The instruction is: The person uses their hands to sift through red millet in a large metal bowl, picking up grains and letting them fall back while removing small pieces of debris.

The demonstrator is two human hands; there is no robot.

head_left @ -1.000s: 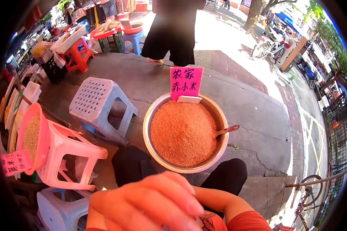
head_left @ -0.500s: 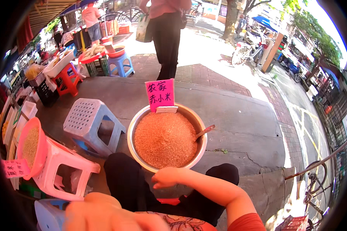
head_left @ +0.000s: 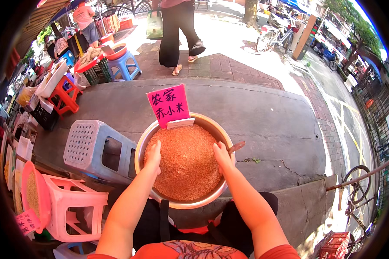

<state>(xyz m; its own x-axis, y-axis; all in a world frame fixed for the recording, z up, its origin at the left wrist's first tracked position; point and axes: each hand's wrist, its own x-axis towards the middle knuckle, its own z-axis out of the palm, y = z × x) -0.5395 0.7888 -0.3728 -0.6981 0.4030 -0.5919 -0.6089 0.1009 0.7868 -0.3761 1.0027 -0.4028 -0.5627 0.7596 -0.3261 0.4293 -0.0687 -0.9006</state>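
Grey pavement (head_left: 272, 129) lies beyond the metal bowl (head_left: 203, 203) of reddish grain (head_left: 183, 159), mid-frame; my left hand (head_left: 154, 157) and right hand (head_left: 221, 155), fingers extended, flank the heap; a brown handle (head_left: 237, 146) juts out rightward, probably for easy reach.

Beyond the metal bowl (head_left: 208, 122), a walker (head_left: 170, 36) is cut off above; at its right rim, the right fingers (head_left: 220, 152) hide the lower end of a brown handle (head_left: 237, 146).

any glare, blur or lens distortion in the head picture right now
Head view: sunlit background pavement washes out nearly white; head view: straight edges bend toward the dark rim; head view: left hand, right hand and grain show no strong blur.
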